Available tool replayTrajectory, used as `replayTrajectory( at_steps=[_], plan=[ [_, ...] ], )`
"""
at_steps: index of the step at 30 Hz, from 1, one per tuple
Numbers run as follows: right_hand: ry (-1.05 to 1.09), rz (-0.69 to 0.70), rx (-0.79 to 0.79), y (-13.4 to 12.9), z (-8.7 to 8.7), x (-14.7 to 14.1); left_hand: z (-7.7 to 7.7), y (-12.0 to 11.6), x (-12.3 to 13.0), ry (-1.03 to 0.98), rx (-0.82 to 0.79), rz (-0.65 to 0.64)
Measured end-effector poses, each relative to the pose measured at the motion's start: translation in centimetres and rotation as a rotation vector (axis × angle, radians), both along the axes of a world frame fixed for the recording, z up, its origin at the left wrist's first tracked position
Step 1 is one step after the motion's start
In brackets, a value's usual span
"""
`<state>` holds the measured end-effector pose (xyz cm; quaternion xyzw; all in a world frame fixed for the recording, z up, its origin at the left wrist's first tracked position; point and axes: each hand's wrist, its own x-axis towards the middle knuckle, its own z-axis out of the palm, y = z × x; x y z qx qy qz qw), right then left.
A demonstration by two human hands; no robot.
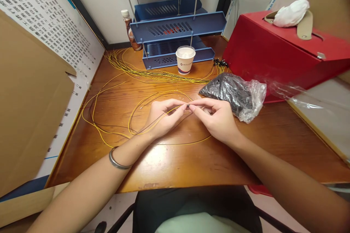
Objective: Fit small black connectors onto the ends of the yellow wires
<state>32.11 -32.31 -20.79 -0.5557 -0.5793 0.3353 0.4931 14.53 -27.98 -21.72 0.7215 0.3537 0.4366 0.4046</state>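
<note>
My left hand (165,116) and my right hand (216,118) meet fingertip to fingertip above the middle of the wooden table. Between them is a small black connector (187,106), pinched from both sides. A yellow wire (131,114) and a dark wire run from the left fingers and loop loosely over the tabletop on the left. Behind the hands lies a long bundle of yellow and black wires (161,76), with black ends (220,63) at its right. A clear plastic bag of black parts (232,93) rests just beyond my right hand.
A paper cup (185,60) stands before a blue desk rack (177,29), with a brown bottle (129,31) to its left. The red box (262,54) fills the back right. Cardboard (30,98) borders the left side; the table's front edge (186,187) is near.
</note>
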Motion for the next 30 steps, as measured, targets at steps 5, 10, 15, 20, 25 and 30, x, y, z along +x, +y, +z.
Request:
replayTrajectory(
  at_steps=[5, 10, 15, 20, 25, 30],
  plan=[
    [-0.015, -0.005, 0.005, -0.07, 0.07, -0.03, 0.01, -0.02, -0.08, 0.022, 0.008, 0.008],
    [0.015, -0.005, -0.021, -0.07, 0.04, 0.0, -0.02, 0.07, -0.06, 0.028, 0.019, 0.015],
    [0.063, 0.004, -0.043, 0.02, 0.1, -0.04, -0.04, 0.11, -0.05, 0.027, 0.03, 0.01],
    [0.091, 0.008, -0.039, 0.08, 0.14, -0.05, -0.24, 0.16, -0.12, 0.011, 0.047, -0.011],
    [0.117, 0.015, -0.058, 0.07, 0.13, -0.04, -0.26, 0.27, -0.08, -0.003, 0.077, -0.017],
    [0.149, 0.022, -0.066, 0.13, 0.09, -0.02, -0.14, 0.29, -0.02, 0.01, 0.098, -0.009]
  ],
)
